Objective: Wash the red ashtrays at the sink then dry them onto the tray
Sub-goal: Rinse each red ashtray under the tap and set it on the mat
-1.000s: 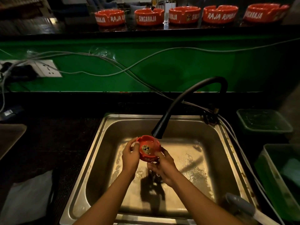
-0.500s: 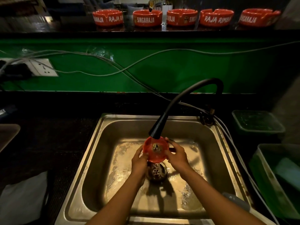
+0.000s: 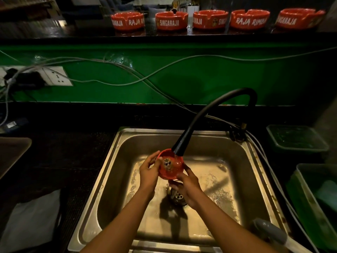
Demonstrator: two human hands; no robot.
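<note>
A red ashtray with a printed emblem inside is tilted toward me under the black faucet nozzle, over the steel sink. My left hand grips its left rim. My right hand holds it from below on the right. Water runs from the nozzle into the ashtray. Several more red ashtrays stand in a row on the dark shelf at the top. The corner of a brown tray shows at the far left.
Grey cables hang across the green wall, and a socket strip is at the left. Two green plastic tubs stand right of the sink. A white cloth lies at the lower left. The drain sits under my right hand.
The ashtray has shifted slightly left under the nozzle and turned in my hands. My right hand has dropped from its right rim to beneath it.
</note>
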